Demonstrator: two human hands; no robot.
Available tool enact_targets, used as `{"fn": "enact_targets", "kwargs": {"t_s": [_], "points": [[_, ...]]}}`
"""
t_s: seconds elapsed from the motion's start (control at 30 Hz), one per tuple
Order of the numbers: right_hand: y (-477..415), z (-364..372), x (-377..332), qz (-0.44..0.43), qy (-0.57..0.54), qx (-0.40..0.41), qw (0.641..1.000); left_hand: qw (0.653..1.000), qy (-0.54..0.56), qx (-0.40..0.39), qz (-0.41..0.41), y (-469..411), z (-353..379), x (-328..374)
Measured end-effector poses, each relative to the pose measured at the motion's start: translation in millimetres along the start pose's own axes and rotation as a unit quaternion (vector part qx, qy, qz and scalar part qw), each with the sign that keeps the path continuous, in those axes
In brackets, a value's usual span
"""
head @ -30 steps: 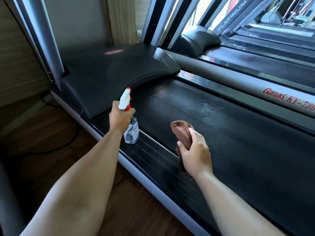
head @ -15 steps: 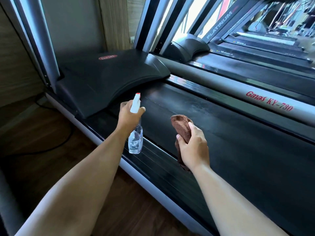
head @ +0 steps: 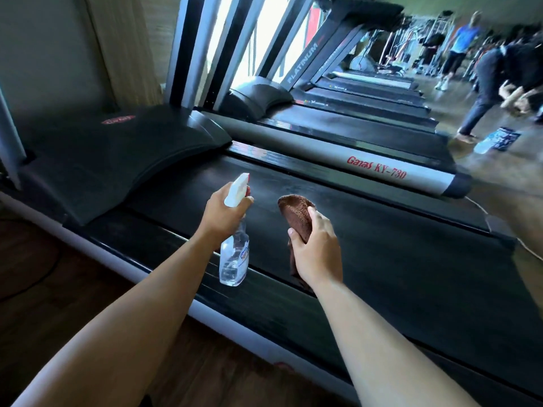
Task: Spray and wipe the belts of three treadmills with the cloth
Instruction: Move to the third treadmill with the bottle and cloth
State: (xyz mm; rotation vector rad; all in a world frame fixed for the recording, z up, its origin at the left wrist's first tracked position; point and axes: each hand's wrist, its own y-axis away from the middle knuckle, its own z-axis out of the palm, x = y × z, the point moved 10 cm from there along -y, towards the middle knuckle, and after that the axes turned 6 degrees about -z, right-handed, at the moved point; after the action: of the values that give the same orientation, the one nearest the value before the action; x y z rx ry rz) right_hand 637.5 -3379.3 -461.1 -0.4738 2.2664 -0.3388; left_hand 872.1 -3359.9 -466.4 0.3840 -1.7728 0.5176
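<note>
Spraying seems to be in hand on the nearest belt (head: 396,259), the dark band across the centre and lower right of the frame. Next the trigger wants a squeeze, then the cloth (head: 295,214) must press flat on the belt. At centre frame the left hand (head: 226,214) curls its fingers round the neck of the spray bottle (head: 235,257), which points up-frame, and just right of it the right hand (head: 318,255) grips the bunched brown cloth over the belt.
</note>
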Motion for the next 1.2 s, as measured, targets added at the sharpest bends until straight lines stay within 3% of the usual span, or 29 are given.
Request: {"fn": "enact_targets", "kwargs": {"t_s": [0.23, 0.77, 0.93, 1.2], "points": [[-6.5, -66.0, 62.0, 0.033, 0.02, 0.041, 0.998, 0.996, 0.009, -0.085, 0.023, 16.6, 107.6, 31.6], [-72.5, -213.8, 280.5, 0.15, 0.053, 0.136, 0.978, 0.976, -0.01, -0.218, 0.016, -12.5, 389.7, 60.8], [-82.5, -276.8, 292.0, 0.181, 0.073, 0.135, 0.971, 0.964, -0.023, -0.263, 0.012, -7.4, 444.6, 113.7], [-95.8, -416.2, 254.8, 0.212, 0.125, 0.122, 0.961, 0.945, -0.086, -0.314, 0.007, 22.6, 485.8, 261.2]]}}
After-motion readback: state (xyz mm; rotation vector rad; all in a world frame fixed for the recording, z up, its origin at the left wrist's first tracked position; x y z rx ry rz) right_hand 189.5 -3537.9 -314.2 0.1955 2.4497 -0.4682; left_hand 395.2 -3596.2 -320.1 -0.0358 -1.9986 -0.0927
